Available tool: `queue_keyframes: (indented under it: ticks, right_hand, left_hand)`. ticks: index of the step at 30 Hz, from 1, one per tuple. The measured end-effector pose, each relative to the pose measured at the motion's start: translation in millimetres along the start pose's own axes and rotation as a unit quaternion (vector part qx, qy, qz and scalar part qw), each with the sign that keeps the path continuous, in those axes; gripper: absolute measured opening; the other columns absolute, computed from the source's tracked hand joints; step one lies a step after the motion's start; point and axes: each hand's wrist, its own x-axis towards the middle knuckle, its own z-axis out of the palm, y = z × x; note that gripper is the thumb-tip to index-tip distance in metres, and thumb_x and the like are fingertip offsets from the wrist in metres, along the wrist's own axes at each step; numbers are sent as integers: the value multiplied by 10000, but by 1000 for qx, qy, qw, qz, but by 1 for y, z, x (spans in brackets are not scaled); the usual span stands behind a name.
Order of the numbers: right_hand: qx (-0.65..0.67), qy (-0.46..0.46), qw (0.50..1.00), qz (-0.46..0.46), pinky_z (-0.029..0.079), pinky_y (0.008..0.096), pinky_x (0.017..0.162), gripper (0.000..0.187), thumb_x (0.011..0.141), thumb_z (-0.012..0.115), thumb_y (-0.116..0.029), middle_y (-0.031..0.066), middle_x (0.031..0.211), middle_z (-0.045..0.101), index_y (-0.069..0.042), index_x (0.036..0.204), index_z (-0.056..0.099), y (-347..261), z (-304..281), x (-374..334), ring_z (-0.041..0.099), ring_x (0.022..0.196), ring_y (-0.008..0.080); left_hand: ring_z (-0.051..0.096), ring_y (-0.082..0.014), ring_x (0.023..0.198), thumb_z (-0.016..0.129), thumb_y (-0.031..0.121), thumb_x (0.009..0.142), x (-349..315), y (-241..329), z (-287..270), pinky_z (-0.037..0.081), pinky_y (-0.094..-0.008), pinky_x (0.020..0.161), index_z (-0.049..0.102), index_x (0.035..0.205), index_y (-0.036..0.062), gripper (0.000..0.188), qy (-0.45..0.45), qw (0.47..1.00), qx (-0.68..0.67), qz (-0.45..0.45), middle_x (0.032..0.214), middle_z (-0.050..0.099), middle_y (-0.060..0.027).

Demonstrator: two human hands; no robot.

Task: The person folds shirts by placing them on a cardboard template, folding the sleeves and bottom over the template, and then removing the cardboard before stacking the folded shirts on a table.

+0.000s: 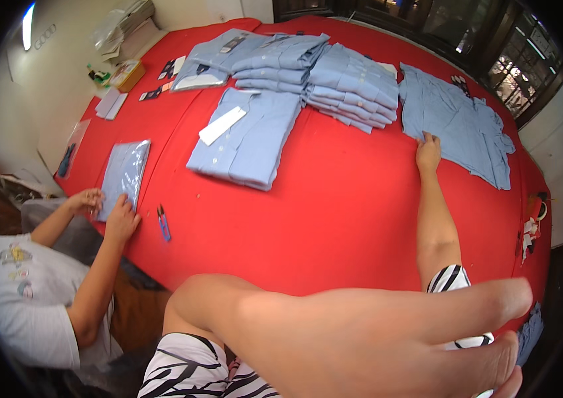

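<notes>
Close to the camera, my left hand (pixel 374 331) crosses the lower part of the view with its fingers stretched out and apart, holding nothing. My right hand (pixel 429 156) reaches far out over the table, its fingers closed on the near left edge of a light blue shirt (pixel 457 126). That shirt lies loosely laid out and wrinkled. Left of it stands a stack of folded blue shirts (pixel 354 79), with another stack (pixel 275 63) beside it. In front lies a folded shirt (pixel 248 142) with a white tag (pixel 223 125) on top.
A co-worker at the left handles a bagged blue shirt (pixel 124 174) on the red table (pixel 334 219). Blue thread snips (pixel 163 223) lie nearby. More bagged shirts (pixel 205 56), tags (pixel 155 93), white cards (pixel 111 104) and a yellow box (pixel 127 75) sit toward the far left.
</notes>
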Motion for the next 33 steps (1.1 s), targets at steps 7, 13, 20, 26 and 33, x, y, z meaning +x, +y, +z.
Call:
queue_keyframes:
  ticks: [7,13,20,26,33]
  right_hand:
    - [0,-39,994,-97,508,498,832,181,897,619,-94,256,1054,614,7,1028,692,36,-26,10,619,967,445]
    - [11,-59,990,-126,514,507,804,132,872,627,-50,256,1008,613,13,969,692,74,-80,-59,622,914,451]
    - [107,-66,982,-138,526,466,776,109,894,631,-33,191,992,637,-9,969,706,101,-182,-217,628,894,414]
    - [135,-96,978,-127,544,412,886,200,876,661,-43,158,1153,673,-45,1065,726,134,-250,-283,632,1061,352]
    - [323,-232,916,-45,528,345,887,200,820,669,-31,153,1054,713,-7,998,757,129,-488,-277,674,1019,252]
  left_hand:
    - [656,-336,945,681,179,822,22,68,29,532,-448,878,650,946,-95,302,72,968,-210,-114,976,642,-239]
    - [685,-398,920,725,160,872,49,117,79,572,-441,833,632,988,-218,407,218,821,-512,-126,987,647,-347]
    - [710,-383,886,773,74,846,53,126,167,598,-403,780,656,981,-221,344,290,793,-536,6,967,676,-343]
    - [717,-357,856,704,26,891,51,151,204,600,-371,755,670,1009,-190,248,275,740,-609,-79,944,697,-298]
    - [705,-266,842,665,84,870,42,165,229,586,-343,695,702,1067,-47,239,199,932,-300,-39,1040,708,-178]
